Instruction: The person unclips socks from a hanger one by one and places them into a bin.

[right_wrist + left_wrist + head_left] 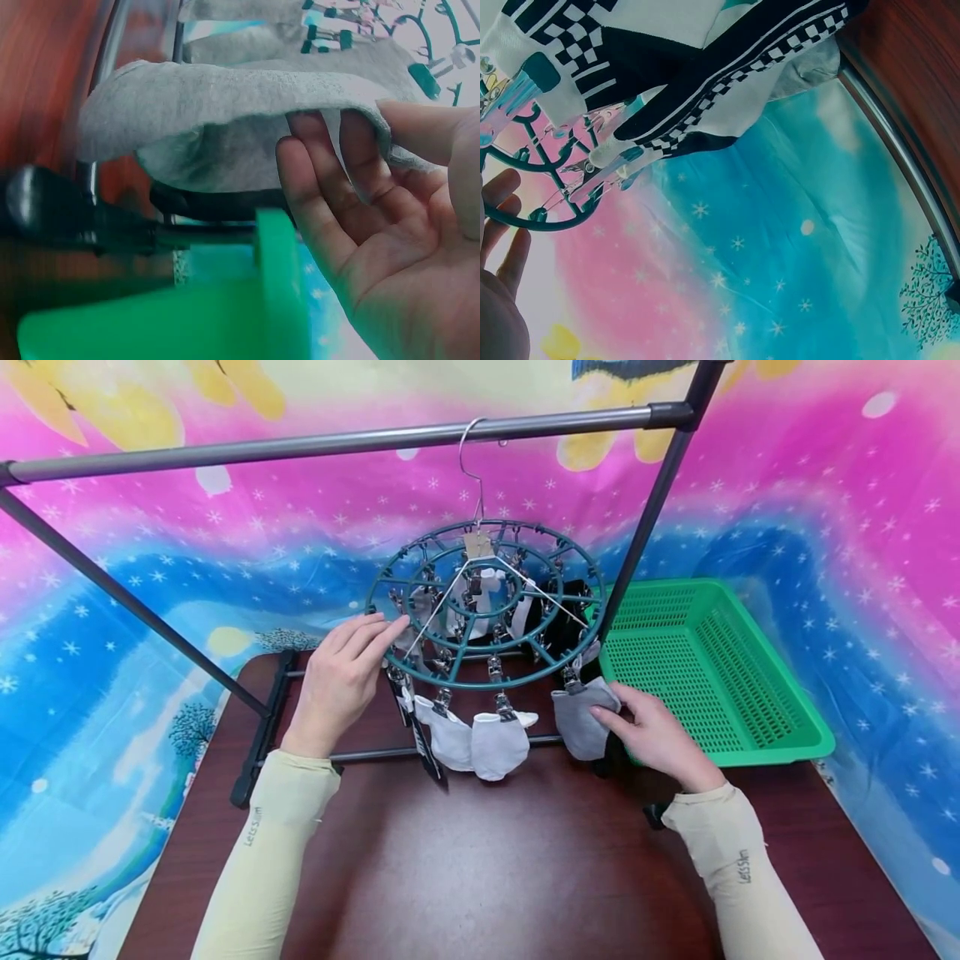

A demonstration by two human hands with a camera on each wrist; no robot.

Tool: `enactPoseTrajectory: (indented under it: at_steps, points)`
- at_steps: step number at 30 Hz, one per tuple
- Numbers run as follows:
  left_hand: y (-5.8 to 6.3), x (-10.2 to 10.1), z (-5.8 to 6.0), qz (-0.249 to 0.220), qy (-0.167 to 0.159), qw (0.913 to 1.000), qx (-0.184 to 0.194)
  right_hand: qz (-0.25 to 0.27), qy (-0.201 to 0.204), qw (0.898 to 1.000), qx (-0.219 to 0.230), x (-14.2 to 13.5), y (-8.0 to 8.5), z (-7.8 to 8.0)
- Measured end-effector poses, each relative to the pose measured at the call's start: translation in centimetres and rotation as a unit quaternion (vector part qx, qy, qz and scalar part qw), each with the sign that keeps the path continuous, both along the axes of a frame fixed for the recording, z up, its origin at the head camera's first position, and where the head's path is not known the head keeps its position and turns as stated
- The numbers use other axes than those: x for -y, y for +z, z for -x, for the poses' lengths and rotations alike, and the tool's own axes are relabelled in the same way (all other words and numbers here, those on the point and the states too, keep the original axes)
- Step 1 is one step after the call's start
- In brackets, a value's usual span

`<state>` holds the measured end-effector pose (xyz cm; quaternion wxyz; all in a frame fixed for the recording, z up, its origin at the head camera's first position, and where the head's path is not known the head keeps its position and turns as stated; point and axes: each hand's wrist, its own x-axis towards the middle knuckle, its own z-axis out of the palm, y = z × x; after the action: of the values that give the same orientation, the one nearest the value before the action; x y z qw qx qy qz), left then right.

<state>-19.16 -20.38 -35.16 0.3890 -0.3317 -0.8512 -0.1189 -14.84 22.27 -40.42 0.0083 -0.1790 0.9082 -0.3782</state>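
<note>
A round dark-green clip hanger (462, 652) hangs by its metal hook, with socks clipped around it. My left hand (341, 677) touches its left rim with fingers extended; in the left wrist view the fingertips (514, 262) lie close to the ring. At the right front of the hanger, my right hand (656, 735) pinches the edge of a grey sock (581, 722) between thumb and fingers. That sock hangs from a clip, and its opening (247, 112) is spread by the fingers inside it. White socks (500, 747) hang at the front, beside black-and-white checkered socks (727, 82).
A metal rack bar (337, 442) holds the hanger, with slanted posts on both sides. A green plastic basket (813, 745) stands on the brown table (480, 877) at the right, behind the rack's post. A patterned cloth (862, 568) covers the walls.
</note>
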Motion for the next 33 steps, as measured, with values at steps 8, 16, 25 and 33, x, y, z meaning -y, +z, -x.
enactPoseTrajectory:
  at_steps: [8,16,25,33]
  points:
    - [0.0,0.2,0.1,-0.003,0.001,1.0,0.001,0.001,-0.02,1.0,-0.019,-1.8,1.3,-0.7]
    - [-0.2,0.5,0.2,-0.005,0.002,1.0,0.006,0.017,-0.033,0.998,-0.043,-3.3,1.9,-1.0]
    - [-0.7,0.5,0.1,-0.017,-0.004,0.9997,0.015,0.072,-0.033,0.996,-0.039,-4.2,1.9,-1.2]
    - [-1.3,0.1,0.0,-0.039,-0.015,0.9989,0.023,0.053,-0.047,0.997,-0.042,-4.4,1.9,-1.4]
